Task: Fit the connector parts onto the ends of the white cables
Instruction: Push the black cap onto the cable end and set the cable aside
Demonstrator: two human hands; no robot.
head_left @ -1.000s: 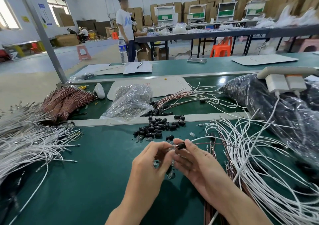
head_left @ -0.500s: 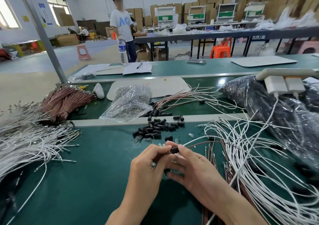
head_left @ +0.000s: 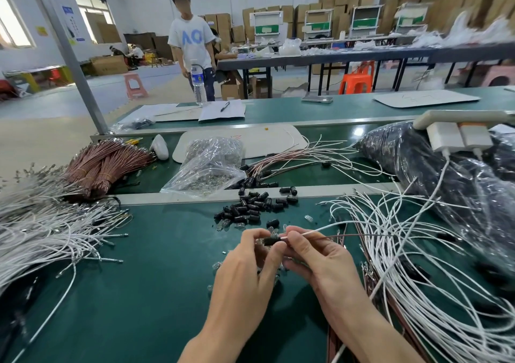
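Two bare hands meet low over a green counter [head_left: 139,293]. The left hand [head_left: 245,268] curls its thumb and forefinger round a small black connector part [head_left: 271,241] and pinches it at the fingertips. The right hand [head_left: 320,262] sits close against the left and pinches the end of a white cable [head_left: 320,230] between thumb and forefinger. The cable end meets the right-hand end of the black part. From the right hand this cable runs off to the right into a loose tangle of white cables [head_left: 404,265], which lies on the counter just right of that hand. Just beyond the fingertips of both hands lies a scattered pile of black connector parts [head_left: 250,206], with a few small clear pieces [head_left: 223,224] beside it. Farther beyond the pile sits a clear plastic bag [head_left: 211,165]. Well to the left of the left hand spreads a thick bundle of white cables [head_left: 41,231], with tied bundles of brown wires [head_left: 103,165] beyond it. Far to the right of the right hand lies a large dark plastic bag [head_left: 446,173].
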